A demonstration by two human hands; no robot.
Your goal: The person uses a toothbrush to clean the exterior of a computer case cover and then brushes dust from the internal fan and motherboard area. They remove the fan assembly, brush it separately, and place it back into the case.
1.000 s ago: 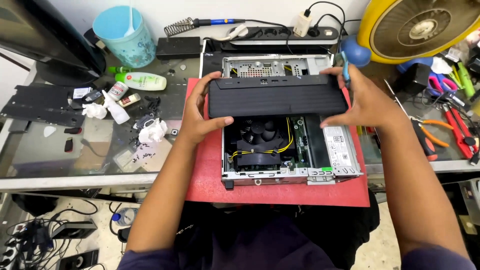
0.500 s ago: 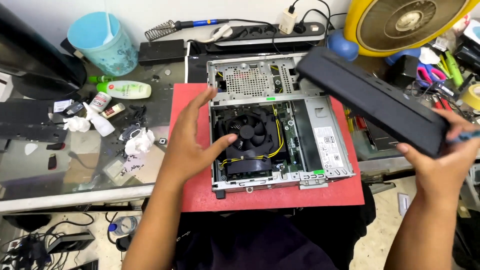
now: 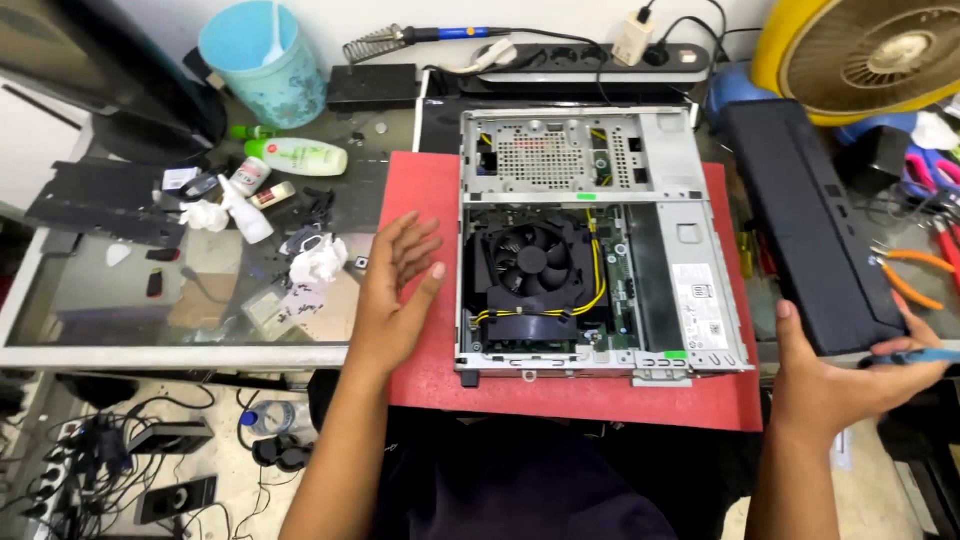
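A: Your left hand (image 3: 400,285) lies flat on the red mat (image 3: 425,200), fingers spread, just beside the left wall of the open case (image 3: 600,250). Why there?

B: Judging by the pose, you steady the mat and case with it. The palm faces down and holds nothing.

A: And your right hand (image 3: 850,385)?

B: It cups the near end of the black panel (image 3: 810,220), thumb on the panel's left edge, fingers curled beneath. A blue-handled tool (image 3: 915,355) is pinched in the same hand; what kind of tool it is you cannot tell.

A: Where is the panel itself?

B: It is well to the right of the case, off the mat, lying lengthwise along the bench's right side. Its far end reaches up beside the yellow fan (image 3: 860,55). Whether it rests on the bench or is carried by your hand cannot be told.

A: What does the open case show?

B: The cooler fan (image 3: 530,260) sits at lower left, with yellow wires (image 3: 598,270) running along its right side. The perforated drive cage (image 3: 545,155) fills the far half.

A: Anything else nearby?

B: Orange pliers (image 3: 915,275) lie right of the panel. A soldering iron (image 3: 420,40) and power strip (image 3: 590,60) sit behind the case, and a blue cup (image 3: 250,60) stands at far left.
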